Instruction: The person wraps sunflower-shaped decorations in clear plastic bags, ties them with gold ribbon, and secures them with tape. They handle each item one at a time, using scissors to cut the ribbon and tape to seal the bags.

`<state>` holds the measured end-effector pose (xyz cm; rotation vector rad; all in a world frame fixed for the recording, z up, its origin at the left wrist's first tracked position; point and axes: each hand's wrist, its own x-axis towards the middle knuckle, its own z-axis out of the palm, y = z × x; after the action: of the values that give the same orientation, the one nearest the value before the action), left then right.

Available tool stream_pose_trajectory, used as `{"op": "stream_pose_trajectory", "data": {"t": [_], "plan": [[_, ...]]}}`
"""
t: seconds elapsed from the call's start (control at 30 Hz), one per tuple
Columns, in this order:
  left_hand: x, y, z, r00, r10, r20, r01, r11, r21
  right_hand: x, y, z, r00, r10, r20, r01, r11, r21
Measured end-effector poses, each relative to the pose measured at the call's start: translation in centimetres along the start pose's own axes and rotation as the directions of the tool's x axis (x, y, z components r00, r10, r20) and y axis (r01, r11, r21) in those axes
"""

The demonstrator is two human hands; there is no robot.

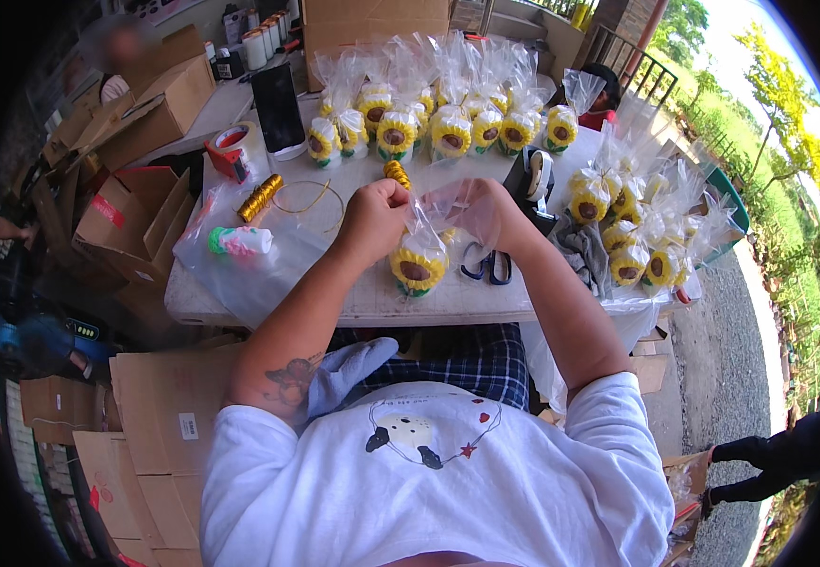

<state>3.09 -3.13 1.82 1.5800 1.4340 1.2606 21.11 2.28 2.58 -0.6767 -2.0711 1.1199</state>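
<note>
A clear plastic bag (420, 230) stands upright at the table's near edge, around a small jar-like item with a yellow sunflower (416, 268) on its front. My left hand (380, 212) pinches the gathered neck of this bag. Beyond its fingertips lies a spool of gold cord (396, 173). My right hand (477, 205) is at the loose top of the bag, its fingers partly hidden behind the film. Scissors with dark blue handles (488, 267) lie below my right wrist. Left of my left hand are another gold cord spool (260, 198) and a white cylinder with a green top (241, 241).
Several bagged sunflower items (451, 135) stand at the back; more (626, 234) crowd the right side by a grey cloth (583, 251). A black tape dispenser (530, 188) stands right of my hands. Packing tape (233, 145) and a dark-screened device (278, 110) stand back left.
</note>
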Motion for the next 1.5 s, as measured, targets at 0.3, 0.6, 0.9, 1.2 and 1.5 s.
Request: {"op": "stream_pose_trajectory", "data": {"t": [0.3, 0.6, 0.9, 1.2, 1.5], "plan": [[-1.4, 0.6, -0.2, 0.947, 0.314, -0.07, -0.256, 0.867, 0.426, -1.0, -2.4, 2.2, 0.994, -0.061, -0.091, 0.003, 0.844, -0.536], [-2.5, 0.7, 0.4, 0.761, 0.649, 0.005, -0.459, 0.534, 0.71, -0.9, -0.6, 1.8, 0.961, -0.275, -0.027, 0.183, 0.708, -0.682], [-1.1, -0.2, -0.1, 0.851, 0.521, -0.058, -0.442, 0.773, 0.454, -0.5, -0.1, 0.7, 0.966, -0.248, 0.078, 0.251, 0.809, -0.532], [0.6, -1.8, -0.9, 0.918, -0.138, 0.371, 0.331, 0.784, -0.526, -1.0, -0.2, 1.1, 0.936, -0.353, 0.005, 0.268, 0.702, -0.66], [-0.5, -0.6, -0.2, 0.887, 0.46, -0.029, -0.438, 0.861, 0.26, -0.9, -0.8, 0.0, 0.944, -0.293, 0.151, 0.327, 0.769, -0.55]]}}
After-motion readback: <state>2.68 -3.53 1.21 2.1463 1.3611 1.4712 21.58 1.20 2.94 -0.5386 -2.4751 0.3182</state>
